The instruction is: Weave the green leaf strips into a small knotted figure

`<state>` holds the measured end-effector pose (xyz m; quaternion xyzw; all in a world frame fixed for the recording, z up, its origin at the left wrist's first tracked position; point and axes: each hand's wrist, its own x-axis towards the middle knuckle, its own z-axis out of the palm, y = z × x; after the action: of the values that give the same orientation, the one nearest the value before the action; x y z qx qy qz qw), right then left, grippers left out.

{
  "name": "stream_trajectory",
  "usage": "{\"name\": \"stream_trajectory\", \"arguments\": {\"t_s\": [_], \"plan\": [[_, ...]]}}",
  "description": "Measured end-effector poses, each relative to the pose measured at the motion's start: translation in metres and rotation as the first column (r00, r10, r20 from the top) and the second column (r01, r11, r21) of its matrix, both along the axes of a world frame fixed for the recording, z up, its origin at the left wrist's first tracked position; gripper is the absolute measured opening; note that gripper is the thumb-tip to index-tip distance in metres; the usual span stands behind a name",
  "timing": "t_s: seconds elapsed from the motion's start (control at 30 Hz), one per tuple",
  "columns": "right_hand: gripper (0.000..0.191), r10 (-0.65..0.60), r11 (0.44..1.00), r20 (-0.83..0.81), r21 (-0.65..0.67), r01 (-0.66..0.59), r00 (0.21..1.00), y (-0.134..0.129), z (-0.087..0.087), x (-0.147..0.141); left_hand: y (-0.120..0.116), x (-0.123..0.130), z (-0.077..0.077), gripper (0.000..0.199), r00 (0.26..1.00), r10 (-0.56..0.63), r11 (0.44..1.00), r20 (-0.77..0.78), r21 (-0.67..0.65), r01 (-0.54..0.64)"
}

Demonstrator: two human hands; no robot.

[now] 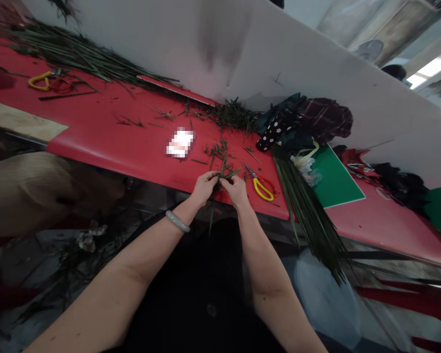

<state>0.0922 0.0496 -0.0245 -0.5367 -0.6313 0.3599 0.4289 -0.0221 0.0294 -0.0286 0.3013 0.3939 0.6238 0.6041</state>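
Observation:
My left hand (206,186) and my right hand (235,189) meet at the front edge of the red table. Both pinch green leaf strips (230,172), which cross between the fingertips. One long end hangs below the table edge. The fingers partly hide how the strips are folded. Just right of my right hand lies a pair of scissors (263,189) with yellow and red handles, its blades pointing up and left. Short leaf scraps (217,149) are scattered beyond my hands.
A bundle of long leaves (308,215) overhangs the edge at right, near a green board (334,179) and dark cloth bundle (325,117). More leaves (81,54) and other scissors (46,82) lie far left. A white partition (169,39) stands behind; a person's sleeve (33,191) is at left.

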Motion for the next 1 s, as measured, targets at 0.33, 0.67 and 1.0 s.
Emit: {"name": "stream_trajectory", "arguments": {"t_s": [0.33,0.67,1.0], "plan": [[0.023,0.012,0.989,-0.161,-0.142,-0.035,0.987,-0.005,0.007,0.005,0.0,-0.006,0.008,0.011,0.988,-0.149,0.988,-0.049,-0.037,0.147],[0.023,0.001,0.996,-0.26,-0.087,-0.024,0.966,-0.004,0.0,0.002,0.01,-0.015,0.004,0.001,0.923,-0.11,0.99,-0.369,0.043,0.135],[0.042,0.095,0.992,-0.105,0.092,-0.086,0.99,0.009,-0.013,-0.006,0.02,-0.039,0.021,0.01,0.71,-0.158,0.941,-0.686,0.114,0.32]]}}
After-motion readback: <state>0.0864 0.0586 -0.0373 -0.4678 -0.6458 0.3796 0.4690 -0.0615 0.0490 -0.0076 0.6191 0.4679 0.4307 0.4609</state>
